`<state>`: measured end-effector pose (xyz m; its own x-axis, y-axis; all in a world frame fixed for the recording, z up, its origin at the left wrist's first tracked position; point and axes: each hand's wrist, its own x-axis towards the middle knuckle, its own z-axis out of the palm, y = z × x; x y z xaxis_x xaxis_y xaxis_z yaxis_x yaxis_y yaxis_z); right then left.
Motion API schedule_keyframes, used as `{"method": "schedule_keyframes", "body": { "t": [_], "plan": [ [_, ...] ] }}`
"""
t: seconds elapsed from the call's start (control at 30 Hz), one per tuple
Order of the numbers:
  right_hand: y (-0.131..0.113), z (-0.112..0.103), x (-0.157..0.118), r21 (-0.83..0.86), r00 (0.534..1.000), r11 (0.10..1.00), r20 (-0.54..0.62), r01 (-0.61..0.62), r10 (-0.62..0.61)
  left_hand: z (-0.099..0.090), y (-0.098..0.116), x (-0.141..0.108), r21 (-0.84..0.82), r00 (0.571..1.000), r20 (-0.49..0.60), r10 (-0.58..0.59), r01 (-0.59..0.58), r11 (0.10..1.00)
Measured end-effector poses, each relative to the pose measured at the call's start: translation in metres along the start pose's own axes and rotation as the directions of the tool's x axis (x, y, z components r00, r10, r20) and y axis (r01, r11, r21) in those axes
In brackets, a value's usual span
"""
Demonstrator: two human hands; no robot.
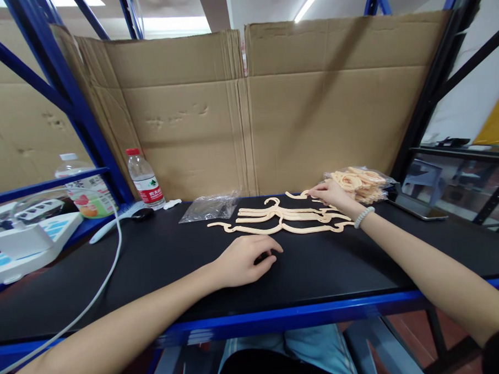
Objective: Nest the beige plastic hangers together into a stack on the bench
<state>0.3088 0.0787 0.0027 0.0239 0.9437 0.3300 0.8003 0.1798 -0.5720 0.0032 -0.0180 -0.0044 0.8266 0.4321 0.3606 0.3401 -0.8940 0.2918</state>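
Several cream plastic hangers point(262, 229) lie overlapping in the middle of the black table. My left hand point(248, 260) rests on the table in front of them, fingers loosely curved, thumb and forefinger apart, with nothing in it. Behind the hangers, my right hand point(335, 194) pinches the end of another cream piece point(295, 195), whose rest is partly hidden by the fingers and the other hangers. A beaded bracelet circles the right wrist. Just beyond the right hand sits a clear bag filled with cream pieces point(367, 183).
A flat clear plastic bag point(211, 207) lies left of the hangers. Farther left stand a red-capped bottle point(145, 180), a larger bottle point(88, 188) and a power strip point(41, 243) with a white cable. Cardboard point(180, 118) walls the back; a dark flat device point(418, 208) lies right.
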Motion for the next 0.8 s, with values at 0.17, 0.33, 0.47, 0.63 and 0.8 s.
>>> {"method": "schedule_keyframes", "body": {
  "t": [0.17, 0.33, 0.47, 0.63, 0.8],
  "plan": [
    [-0.051, 0.012, -0.036, 0.784, 0.900, 0.565, 0.407, -0.257, -0.156, 0.002, -0.006, 0.005, -0.313, 0.932, -0.215, -0.293, 0.218, 0.924],
    [-0.084, 0.021, -0.063, 0.753, 0.674, 0.403, 0.652, -0.521, -0.348, 0.002, -0.009, 0.010, -0.678, 0.906, -0.176, -0.386, 0.173, 0.714],
    [-0.091, 0.030, -0.072, 0.699, 0.597, 0.385, 0.715, -0.602, -0.364, 0.001, -0.005, 0.012, -0.746, 0.914, -0.166, -0.371, 0.129, 0.653],
    [-0.094, 0.036, -0.075, 0.716, 0.633, 0.539, 0.676, -0.444, -0.377, 0.001, -0.004, 0.012, -0.770, 0.868, -0.205, -0.452, 0.142, 0.622],
    [-0.075, 0.032, -0.062, 0.342, 0.848, 0.865, 0.257, 0.369, -0.463, -0.003, -0.008, 0.011, -0.851, 0.792, -0.218, -0.570, 0.132, 0.509]
  ]
}}
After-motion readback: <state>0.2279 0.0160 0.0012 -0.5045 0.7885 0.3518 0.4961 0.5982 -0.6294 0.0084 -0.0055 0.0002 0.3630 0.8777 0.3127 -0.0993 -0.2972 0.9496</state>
